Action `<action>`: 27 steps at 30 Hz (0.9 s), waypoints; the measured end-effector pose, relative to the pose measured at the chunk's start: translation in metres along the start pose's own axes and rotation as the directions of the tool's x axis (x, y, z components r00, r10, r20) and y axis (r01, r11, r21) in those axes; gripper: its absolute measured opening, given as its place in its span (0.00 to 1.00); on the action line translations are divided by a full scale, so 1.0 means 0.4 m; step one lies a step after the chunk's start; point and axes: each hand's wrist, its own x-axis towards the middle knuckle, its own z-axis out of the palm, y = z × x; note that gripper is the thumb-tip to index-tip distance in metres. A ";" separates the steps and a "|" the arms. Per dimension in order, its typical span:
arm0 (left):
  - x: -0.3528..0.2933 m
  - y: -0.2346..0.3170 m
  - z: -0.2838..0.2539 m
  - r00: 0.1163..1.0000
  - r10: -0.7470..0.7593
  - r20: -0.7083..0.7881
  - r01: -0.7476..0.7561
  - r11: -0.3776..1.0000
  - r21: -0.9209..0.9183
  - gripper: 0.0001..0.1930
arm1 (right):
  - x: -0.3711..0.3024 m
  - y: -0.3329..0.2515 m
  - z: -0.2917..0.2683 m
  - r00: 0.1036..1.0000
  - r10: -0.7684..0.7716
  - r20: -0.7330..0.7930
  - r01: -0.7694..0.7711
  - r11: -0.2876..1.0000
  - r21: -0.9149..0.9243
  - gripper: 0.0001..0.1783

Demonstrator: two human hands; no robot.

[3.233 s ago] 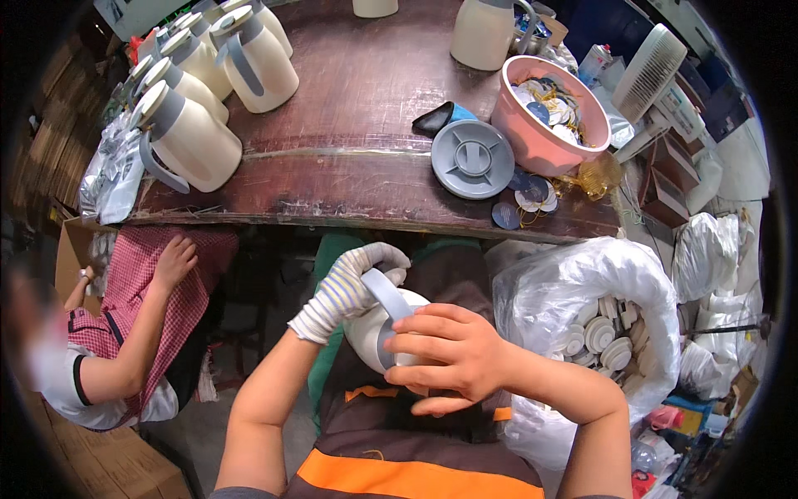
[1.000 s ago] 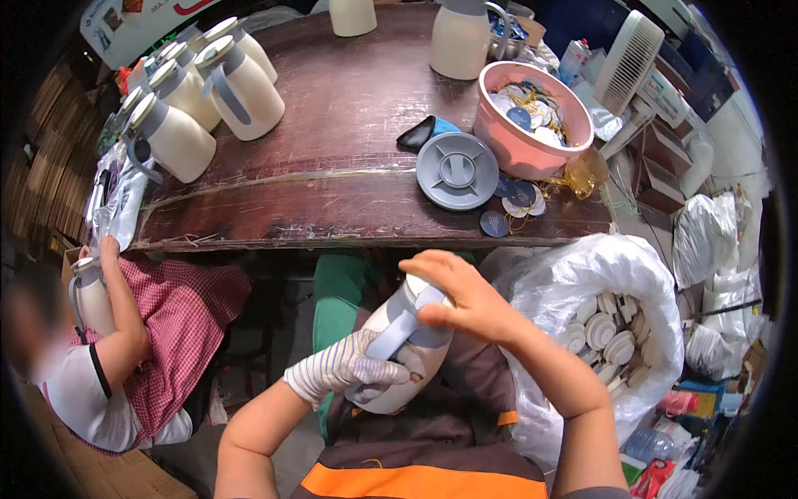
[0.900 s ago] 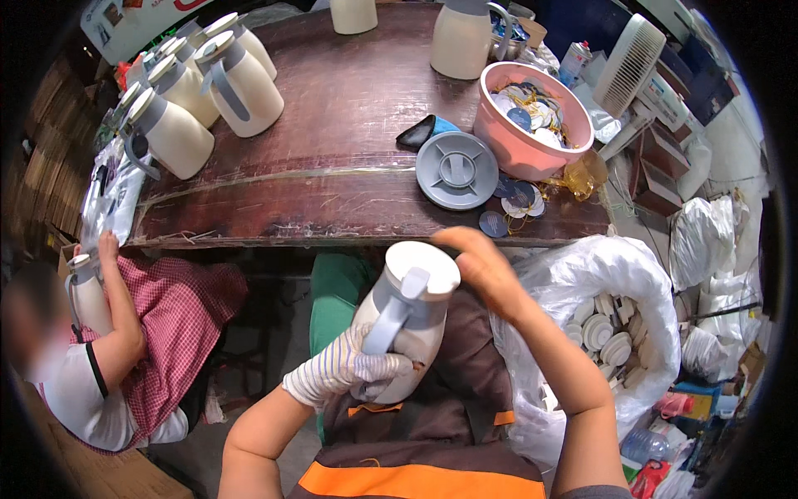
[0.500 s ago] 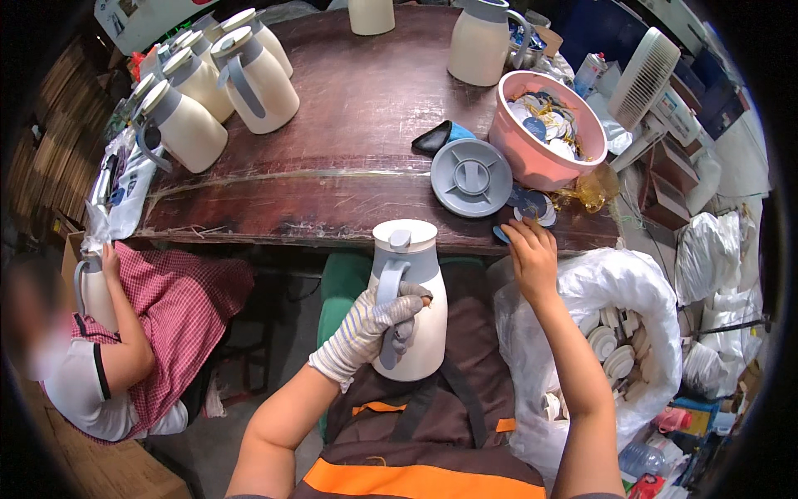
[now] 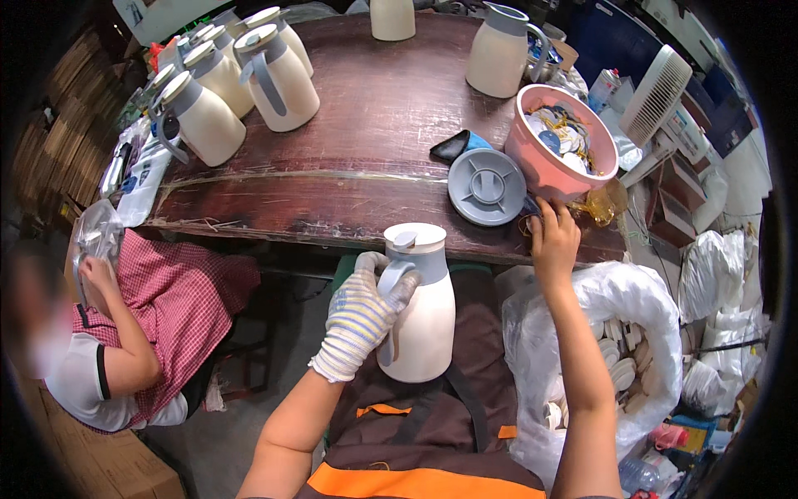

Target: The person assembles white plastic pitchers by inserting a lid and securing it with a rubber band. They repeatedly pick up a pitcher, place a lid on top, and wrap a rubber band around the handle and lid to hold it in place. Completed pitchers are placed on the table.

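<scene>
My left hand (image 5: 362, 312), in a striped knit glove, is closed around the grey handle of a cream vacuum jug (image 5: 426, 324). The jug stands upright over my lap, its white lid and grey collar facing up. My bare right hand (image 5: 555, 245) rests at the table's near edge, fingers stretched forward and slightly apart. Its fingertips reach in among round tags between a grey round lid (image 5: 487, 187) and a pink tub (image 5: 532, 158). The hand covers most of these tags. More white and blue round tags (image 5: 567, 137) with gold strings fill the tub.
Several cream jugs (image 5: 287, 96) stand at the table's far left, another jug (image 5: 497, 62) at the back right. A plastic-lined sack (image 5: 532, 449) of white lids sits by my right arm. A white fan (image 5: 658, 96) stands to the right. A co-worker (image 5: 120, 358) sits at left, handling a plastic bag.
My right hand has moved forward, over the tags beside the lid. My left hand has shifted its hold on the jug's handle, thumb now higher. The co-worker's hand and plastic bag have moved.
</scene>
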 end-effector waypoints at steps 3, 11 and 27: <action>0.025 0.005 -0.010 0.999 -0.020 0.043 0.013 0.988 0.156 0.29 | 0.005 -0.166 -0.053 0.993 -0.111 0.028 0.101 0.961 0.256 0.26; -0.039 -0.034 0.005 0.843 -0.019 0.537 0.334 0.802 -0.495 0.13 | 0.066 -0.282 -0.005 0.610 -0.533 0.587 -0.304 0.526 0.794 0.32; -0.103 -0.016 0.013 0.888 0.018 0.459 0.389 0.500 -0.773 0.14 | 0.020 -0.091 -0.049 0.960 0.136 0.245 -0.220 0.907 0.359 0.12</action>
